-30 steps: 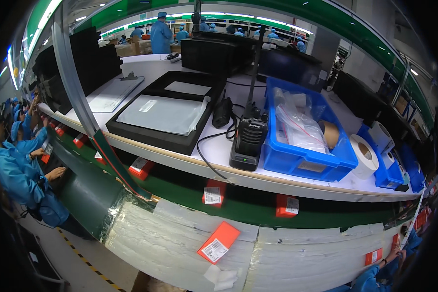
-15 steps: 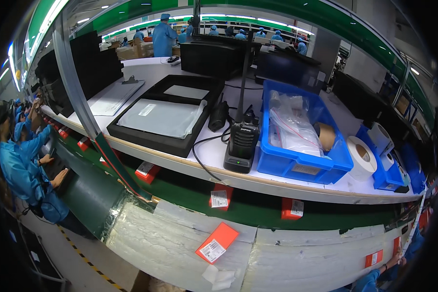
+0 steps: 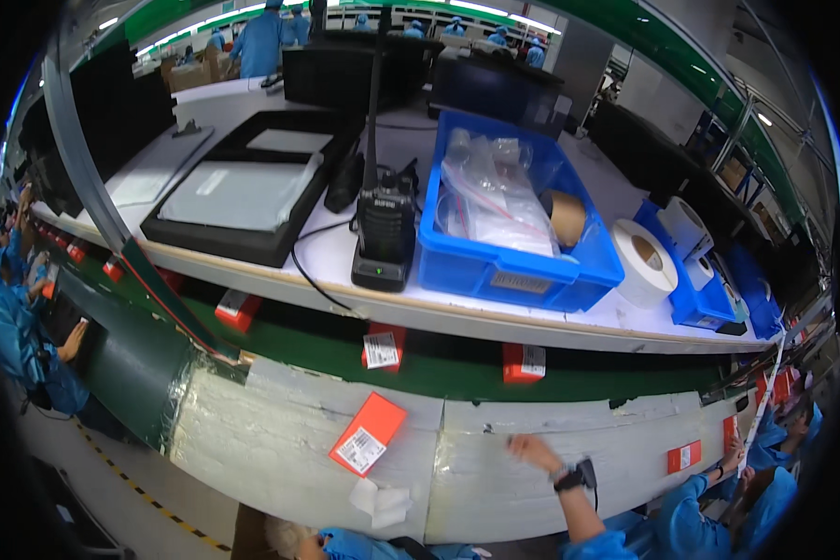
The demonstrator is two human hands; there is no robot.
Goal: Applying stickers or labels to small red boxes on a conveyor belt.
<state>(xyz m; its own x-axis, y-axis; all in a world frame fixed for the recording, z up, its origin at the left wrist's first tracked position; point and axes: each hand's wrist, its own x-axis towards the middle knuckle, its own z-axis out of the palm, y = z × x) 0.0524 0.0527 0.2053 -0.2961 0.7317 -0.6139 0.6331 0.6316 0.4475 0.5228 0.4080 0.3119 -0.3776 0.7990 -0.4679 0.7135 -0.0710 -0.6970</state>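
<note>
Cataloguing my head view: red rectangular card box [image 3: 375, 420], white-labelled, flat on grey film-covered worktop [image 3: 252, 429], long axis one-to-seven o'clock. Watch-wearing bare right hand [image 3: 536, 454]: fingers loose, nothing held; box well apart at nine o'clock. Bare left hand [image 3: 312, 548]: cropped by lower edge, box toward one; its grip, and which hand is nearer, I cannot tell.

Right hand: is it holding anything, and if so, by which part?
Nothing shows in the right hand; it is over the pale worktop, apart from the red boxes.
</note>
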